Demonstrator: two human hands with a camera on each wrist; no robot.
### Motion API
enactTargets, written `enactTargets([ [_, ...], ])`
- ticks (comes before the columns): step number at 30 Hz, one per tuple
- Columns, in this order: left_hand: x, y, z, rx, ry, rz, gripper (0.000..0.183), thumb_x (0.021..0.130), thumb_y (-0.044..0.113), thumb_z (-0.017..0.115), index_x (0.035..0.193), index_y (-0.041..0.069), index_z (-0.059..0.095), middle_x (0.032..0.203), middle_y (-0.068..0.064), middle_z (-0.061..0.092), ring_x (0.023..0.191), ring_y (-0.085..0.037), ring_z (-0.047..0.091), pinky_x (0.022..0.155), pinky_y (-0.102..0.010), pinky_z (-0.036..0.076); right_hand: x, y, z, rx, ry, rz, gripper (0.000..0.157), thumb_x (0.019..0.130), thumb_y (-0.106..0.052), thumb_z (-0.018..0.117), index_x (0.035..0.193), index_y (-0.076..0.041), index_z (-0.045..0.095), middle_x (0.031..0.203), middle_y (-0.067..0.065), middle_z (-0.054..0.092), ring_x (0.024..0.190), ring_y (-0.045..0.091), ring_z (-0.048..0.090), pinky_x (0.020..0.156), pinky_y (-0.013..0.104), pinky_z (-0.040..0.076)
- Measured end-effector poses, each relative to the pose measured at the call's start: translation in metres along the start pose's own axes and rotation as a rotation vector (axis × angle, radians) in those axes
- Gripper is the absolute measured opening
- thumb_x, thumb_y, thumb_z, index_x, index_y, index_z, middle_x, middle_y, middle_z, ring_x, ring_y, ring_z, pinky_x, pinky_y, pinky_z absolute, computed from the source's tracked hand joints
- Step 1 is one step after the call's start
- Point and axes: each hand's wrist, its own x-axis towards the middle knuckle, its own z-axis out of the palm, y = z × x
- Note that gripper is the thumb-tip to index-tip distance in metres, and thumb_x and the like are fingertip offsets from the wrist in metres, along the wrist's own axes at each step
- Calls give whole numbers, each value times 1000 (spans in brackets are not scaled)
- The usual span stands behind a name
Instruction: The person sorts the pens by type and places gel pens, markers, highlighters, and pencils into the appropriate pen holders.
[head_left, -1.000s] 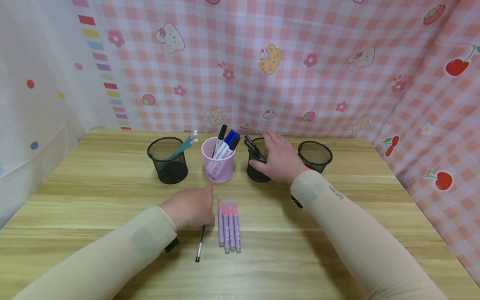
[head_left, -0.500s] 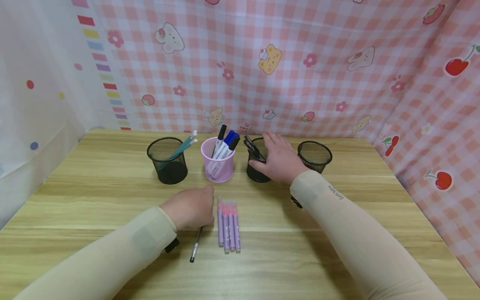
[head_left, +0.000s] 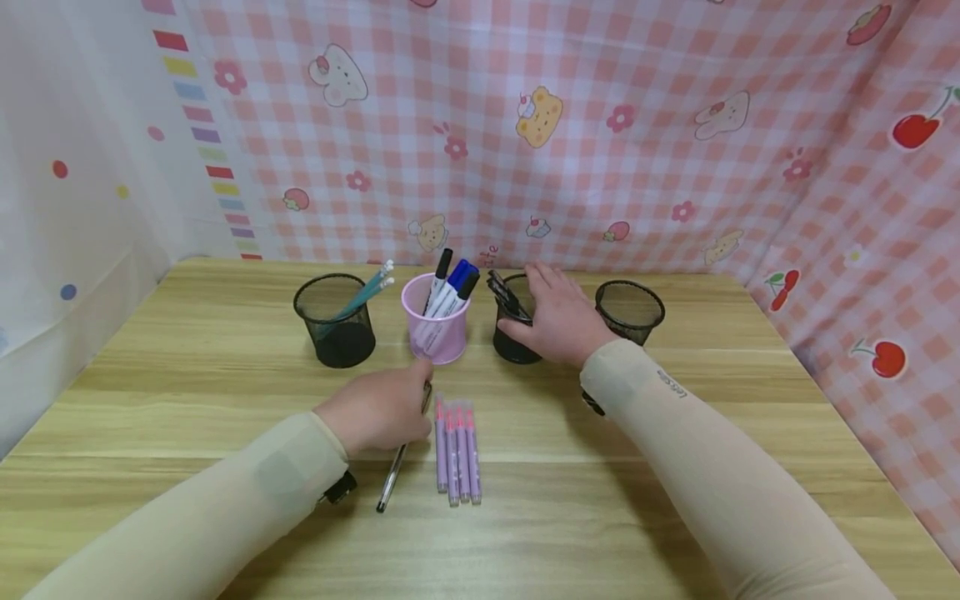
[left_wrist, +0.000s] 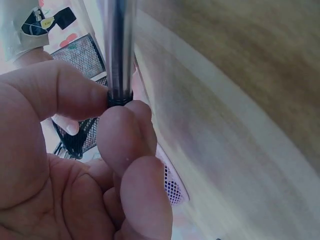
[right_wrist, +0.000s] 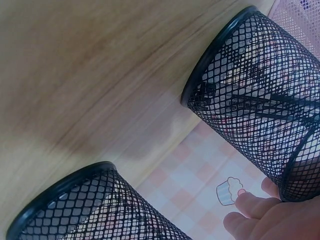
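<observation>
Pens are what I am handling on this wooden table (head_left: pixel 187 350). My left hand (head_left: pixel 378 410) pinches a silver-barrelled pen (head_left: pixel 395 472) between thumb and fingertips; the left wrist view shows that grip closed tight on the black collar of the pen (left_wrist: pixel 119 50). The pen's upper end rises out of my hand toward the cups while its lower end points back at me, low over the wood beside the row of purple pens (head_left: pixel 456 450). My right hand (head_left: pixel 558 321) curls around the black mesh cup (head_left: pixel 512 343) that already holds dark pens, steadying it by its side.

Judging by the layout, sorting is partly done: the far-left mesh cup (head_left: pixel 335 321) holds teal pencils, the pink cup (head_left: pixel 437 329) holds markers with black and blue caps, and the cup under my right hand has its dark pens. The mesh cup on the far right (head_left: pixel 630 311) looks empty. Left over are the pen in my hand and the four purple pens lying side by side.

The pink cup stands just ahead of my left hand, between it and the cup I steady, and its tall markers lean that way.
</observation>
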Motion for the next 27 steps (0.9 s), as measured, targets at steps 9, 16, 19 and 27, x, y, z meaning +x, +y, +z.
enactTargets([
  [9,1,-1,1,-42,18,-7,57,87,19,71,139,11,49,91,-5,65,73,-23,62,60,-36,49,0,0,1,10,-1,4,103,98,-67,59,168,-2,18,176,18,17,164,37,16,134,53,15],
  [16,2,-3,1,-62,35,-10,62,89,20,71,145,12,46,94,-5,65,73,-23,62,60,-35,49,-1,0,1,18,3,6,103,98,-66,60,167,-3,19,176,18,18,164,36,17,133,53,16],
  [19,2,-3,1,-76,43,-5,61,89,19,70,145,11,47,96,-5,65,74,-22,61,61,-35,49,-1,0,0,18,2,6,103,98,-66,60,167,-2,19,176,18,18,164,36,17,133,53,16],
  [27,-2,-3,-3,-178,51,-4,53,95,21,68,142,13,46,88,-6,63,67,-20,60,56,-34,48,-1,0,1,17,2,10,102,99,-64,60,167,-2,18,176,18,17,164,36,17,134,52,16],
])
